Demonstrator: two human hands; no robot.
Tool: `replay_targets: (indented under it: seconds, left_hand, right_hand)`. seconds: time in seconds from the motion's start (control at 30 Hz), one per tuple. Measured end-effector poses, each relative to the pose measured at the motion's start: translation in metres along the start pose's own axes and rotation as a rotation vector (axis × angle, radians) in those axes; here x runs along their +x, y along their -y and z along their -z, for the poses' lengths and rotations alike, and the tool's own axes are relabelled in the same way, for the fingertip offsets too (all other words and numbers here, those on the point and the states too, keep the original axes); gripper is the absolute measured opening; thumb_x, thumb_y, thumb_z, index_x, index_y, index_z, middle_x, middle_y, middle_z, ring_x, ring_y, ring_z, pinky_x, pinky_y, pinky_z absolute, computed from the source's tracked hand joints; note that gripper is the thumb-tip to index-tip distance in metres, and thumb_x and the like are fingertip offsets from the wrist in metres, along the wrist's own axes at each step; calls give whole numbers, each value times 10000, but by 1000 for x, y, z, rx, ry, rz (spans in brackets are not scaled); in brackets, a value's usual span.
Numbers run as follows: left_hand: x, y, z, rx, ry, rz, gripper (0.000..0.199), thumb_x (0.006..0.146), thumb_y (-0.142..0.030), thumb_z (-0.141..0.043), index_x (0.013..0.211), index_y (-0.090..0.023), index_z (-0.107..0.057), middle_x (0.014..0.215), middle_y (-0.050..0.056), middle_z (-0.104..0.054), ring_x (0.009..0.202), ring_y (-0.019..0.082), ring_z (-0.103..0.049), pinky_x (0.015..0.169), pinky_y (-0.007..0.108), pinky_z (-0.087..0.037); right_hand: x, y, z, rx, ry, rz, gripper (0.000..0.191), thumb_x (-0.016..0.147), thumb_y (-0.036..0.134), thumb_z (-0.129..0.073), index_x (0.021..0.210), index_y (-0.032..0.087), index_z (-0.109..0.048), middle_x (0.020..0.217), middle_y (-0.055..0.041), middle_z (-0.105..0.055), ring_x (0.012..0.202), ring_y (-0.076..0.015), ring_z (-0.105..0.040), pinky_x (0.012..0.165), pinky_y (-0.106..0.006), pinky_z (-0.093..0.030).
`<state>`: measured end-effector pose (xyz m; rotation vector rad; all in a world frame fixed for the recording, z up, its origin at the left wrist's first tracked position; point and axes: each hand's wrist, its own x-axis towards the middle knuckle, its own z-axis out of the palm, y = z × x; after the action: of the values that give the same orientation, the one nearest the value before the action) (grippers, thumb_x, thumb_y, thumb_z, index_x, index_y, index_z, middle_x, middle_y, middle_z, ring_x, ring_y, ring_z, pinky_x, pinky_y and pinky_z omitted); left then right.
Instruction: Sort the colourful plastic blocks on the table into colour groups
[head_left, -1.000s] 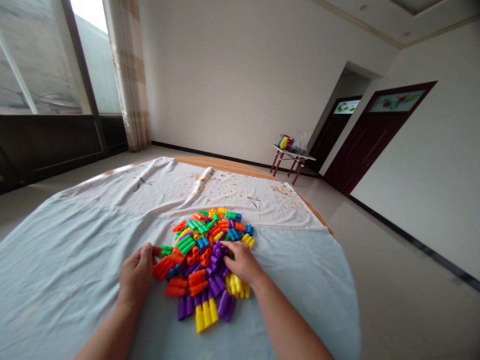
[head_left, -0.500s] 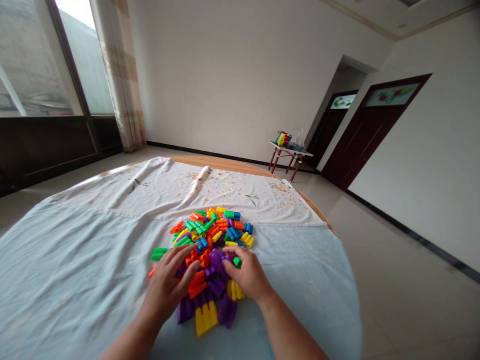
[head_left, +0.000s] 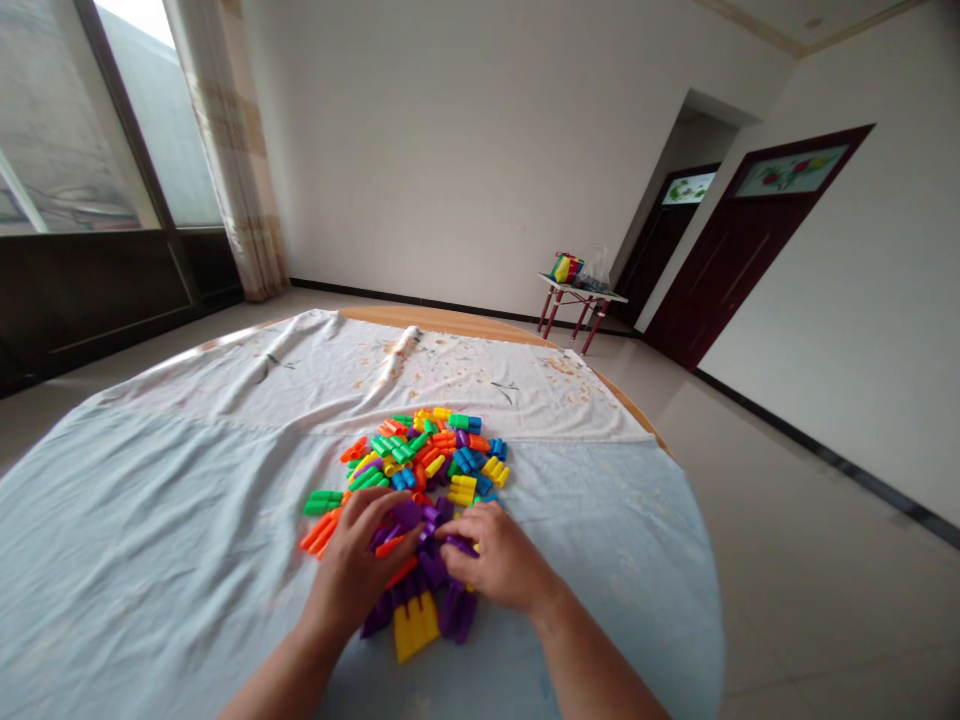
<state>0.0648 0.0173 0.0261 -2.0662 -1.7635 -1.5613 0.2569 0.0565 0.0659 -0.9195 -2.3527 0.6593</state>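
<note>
A heap of colourful plastic toy blocks shaped like joined tubes lies on the cloth before me. My left hand [head_left: 358, 548] is at the near left of the heap, fingers curled round a purple block [head_left: 407, 514]. Orange blocks show beneath its thumb. Facing it, my right hand [head_left: 501, 556] pinches another purple block [head_left: 460, 545] between thumb and fingers. More purple blocks [head_left: 433, 566] lie between the two hands. Nearest to me is a flared yellow block [head_left: 416, 626] joined to purple pieces. The palms hide part of the heap.
Green blocks [head_left: 323, 502] and orange ones [head_left: 319, 533] lie at the heap's left edge. A wrinkled blue and white tablecloth [head_left: 187, 520] covers the round table, whose wooden rim [head_left: 442, 322] shows at the back. Farther off, a small table [head_left: 581, 289] holds bags.
My left hand has closed round a purple block. My right hand has shifted slightly, its purple block now lower and farther right. Orange blocks at the left and yellow ones behind are more exposed.
</note>
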Motion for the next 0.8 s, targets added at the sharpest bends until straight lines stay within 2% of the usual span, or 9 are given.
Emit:
replay_targets:
  seconds: [0.07, 0.1, 0.17, 0.27, 0.33, 0.43, 0.53, 0.67, 0.8]
  left_hand:
    - [4, 6, 3, 18, -65, 59, 313, 703, -427, -647, 943, -226, -632, 902, 32, -592, 715, 123, -595, 656, 240, -527]
    - [5, 8, 5, 24, -51, 79, 332, 699, -451, -644, 942, -225, -636, 885, 33, -596, 692, 124, -591, 640, 245, -523]
    - [6, 13, 7, 34, 46, 93, 374, 710, -485, -616, 992, -242, -642, 894, 41, -616, 713, 139, -602, 646, 251, -521]
    - [4, 18, 7, 75, 207, 69, 407, 755, -485, -556, 1122, -316, -604, 1011, 38, -639, 895, 176, -611, 772, 283, -515]
    - [1, 22, 8, 82, 225, 65, 392, 805, -460, -484, 1167, -340, -575, 1065, 26, -641, 987, 187, -589, 834, 301, -493]
    - [1, 30, 13, 41, 126, 132, 381, 852, -430, -384, 1127, -291, -609, 1074, 33, -648, 1019, 192, -575, 876, 309, -456]
    - [3, 36, 23, -5, 4, 276, 402, 855, -444, -362, 1045, -229, -642, 1063, 44, -649, 1002, 192, -576, 905, 311, -421]
    - [7, 46, 35, -17, -91, 486, 435, 850, -464, -343, 1008, -190, -642, 1074, 47, -641, 997, 190, -567, 919, 301, -405]
    - [9, 59, 39, 40, -142, 660, 415, 848, -440, -331, 1006, -208, -637, 1052, 22, -648, 1023, 196, -555, 931, 308, -399]
  right_hand:
    - [-2, 1, 6, 21, -19, -11, 206, 796, 248, -584, 959, 212, -706, 838, -40, -702, 834, -180, -622, 815, -311, -448]
    - [-3, -1, 8, 42, -50, -26, 225, 816, 267, -565, 987, 210, -700, 877, -47, -705, 863, -184, -624, 836, -316, -451]
    - [-3, -11, 13, 101, -128, -77, 272, 854, 310, -519, 1043, 200, -681, 965, -63, -699, 927, -194, -625, 873, -329, -457]
    - [-3, -38, 18, 205, -222, -176, 335, 877, 367, -473, 1083, 180, -659, 1044, -83, -684, 981, -212, -626, 880, -347, -479]
    - [-3, -60, 19, 241, -275, -250, 363, 877, 379, -460, 1111, 166, -639, 1072, -95, -674, 985, -218, -629, 870, -353, -491]
    - [-5, -89, 19, 193, -343, -346, 364, 873, 356, -444, 1117, 157, -628, 1072, -101, -672, 979, -219, -632, 864, -350, -493]
    - [-7, -107, 17, 94, -357, -408, 342, 877, 322, -416, 1072, 165, -648, 1048, -94, -681, 973, -213, -630, 867, -335, -483]
    - [-9, -122, 13, -76, -393, -463, 325, 864, 273, -424, 1079, 165, -642, 1084, -100, -665, 1036, -218, -594, 928, -352, -438]
    - [-10, -130, 12, -159, -457, -474, 339, 816, 191, -455, 1105, 131, -621, 1116, -117, -642, 1079, -221, -559, 976, -368, -399]
